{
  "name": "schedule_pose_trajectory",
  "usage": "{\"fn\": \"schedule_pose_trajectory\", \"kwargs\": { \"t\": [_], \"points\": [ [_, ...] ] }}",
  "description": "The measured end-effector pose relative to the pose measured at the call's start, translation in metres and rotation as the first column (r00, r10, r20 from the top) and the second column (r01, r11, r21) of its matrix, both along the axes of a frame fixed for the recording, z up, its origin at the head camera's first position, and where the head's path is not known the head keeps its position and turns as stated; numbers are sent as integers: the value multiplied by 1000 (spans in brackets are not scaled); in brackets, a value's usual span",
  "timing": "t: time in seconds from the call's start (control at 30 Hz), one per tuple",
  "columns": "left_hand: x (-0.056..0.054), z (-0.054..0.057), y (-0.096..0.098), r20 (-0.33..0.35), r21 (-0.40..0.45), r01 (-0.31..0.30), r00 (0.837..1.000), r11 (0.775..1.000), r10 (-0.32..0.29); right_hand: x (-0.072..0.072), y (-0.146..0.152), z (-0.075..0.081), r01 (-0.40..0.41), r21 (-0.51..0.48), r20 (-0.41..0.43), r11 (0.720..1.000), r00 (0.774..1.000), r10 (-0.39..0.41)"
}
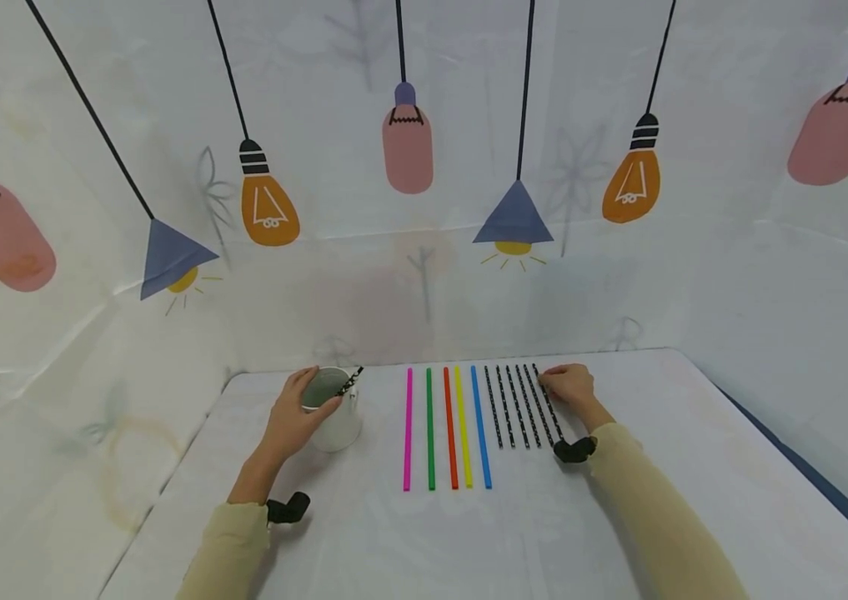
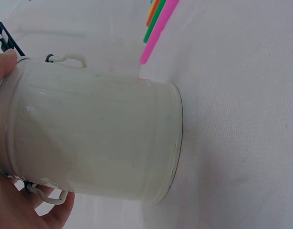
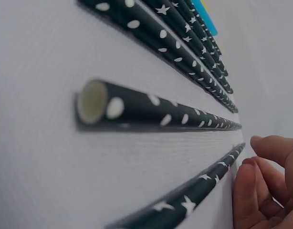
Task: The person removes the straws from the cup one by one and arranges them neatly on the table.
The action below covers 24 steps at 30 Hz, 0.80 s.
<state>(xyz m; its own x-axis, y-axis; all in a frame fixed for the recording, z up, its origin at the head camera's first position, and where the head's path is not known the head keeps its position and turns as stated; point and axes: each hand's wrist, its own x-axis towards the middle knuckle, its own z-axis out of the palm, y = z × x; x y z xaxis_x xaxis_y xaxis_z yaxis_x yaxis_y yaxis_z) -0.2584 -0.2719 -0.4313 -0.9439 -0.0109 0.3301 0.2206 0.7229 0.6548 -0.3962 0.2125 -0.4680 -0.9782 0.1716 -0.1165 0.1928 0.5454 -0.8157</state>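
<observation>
My left hand grips a white pot by its rim, thumb on one side and fingers round the other. In the left wrist view the pot has a small loop handle on each side. Black-and-white patterned straws lean out of its mouth. At the far end of the rightmost black straw with white stars is my right hand, its fingers loosely bent. A narrow gap shows between those fingertips and the straw in the right wrist view.
Several more black patterned straws lie in a row on the white tabletop. Left of them lie pink, green, red, yellow and blue straws. A lamp-printed white sheet hangs behind.
</observation>
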Motion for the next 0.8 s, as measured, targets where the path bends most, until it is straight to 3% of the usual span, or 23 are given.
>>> {"fn": "schedule_pose_trajectory", "kwargs": {
  "t": [0.13,0.33,0.57,0.8],
  "points": [
    [-1,0,0,-4,-7,5,1000,1000,-5,3,1,4,20,-63,12,998,1000,-20],
    [-1,0,1,-3,-10,-1,1000,1000,1,11,-16,16,-14,-168,-25,986,1000,10],
    [0,-1,-2,-3,-6,-6,1000,1000,6,28,-71,42,-159,-283,-107,946,985,134],
    [-1,0,0,-3,4,-3,1000,1000,3,45,-132,64,-257,-369,-113,893,966,231]
  ]
}}
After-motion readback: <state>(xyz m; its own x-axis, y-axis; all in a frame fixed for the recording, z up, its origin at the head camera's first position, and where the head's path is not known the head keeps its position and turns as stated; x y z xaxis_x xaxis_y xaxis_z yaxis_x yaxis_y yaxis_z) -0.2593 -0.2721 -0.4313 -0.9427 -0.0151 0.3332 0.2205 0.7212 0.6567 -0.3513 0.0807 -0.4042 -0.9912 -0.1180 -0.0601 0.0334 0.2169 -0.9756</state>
